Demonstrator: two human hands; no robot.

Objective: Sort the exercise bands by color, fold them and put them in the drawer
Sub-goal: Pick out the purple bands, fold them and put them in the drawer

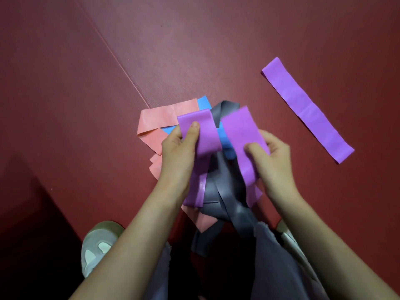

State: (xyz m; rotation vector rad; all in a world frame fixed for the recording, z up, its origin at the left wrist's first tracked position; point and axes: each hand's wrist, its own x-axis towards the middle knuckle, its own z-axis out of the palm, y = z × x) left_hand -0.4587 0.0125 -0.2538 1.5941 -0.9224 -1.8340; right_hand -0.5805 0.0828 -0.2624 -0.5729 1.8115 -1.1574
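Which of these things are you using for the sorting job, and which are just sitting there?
For the job:
- purple band in both hands, held by left hand and right hand
- purple band laid flat
- pink bands
- blue band
- grey bands

Just there:
- red mat
- shoe

No drawer is in view.

Left hand (179, 146) pinching looped purple rubber band (205, 135), thumb on top. Right hand (270, 152) gripping second purple rubber band (240, 131), fingers (254, 148) curling over it. Both hovering above heap: pink rubber bands (158, 122), blue rubber band (204, 102), grey rubber bands (225, 191). Flat purple rubber strip (307, 109) lying well apart on dark red floor mat (194, 40). Grey shoe (97, 245) showing lower left.
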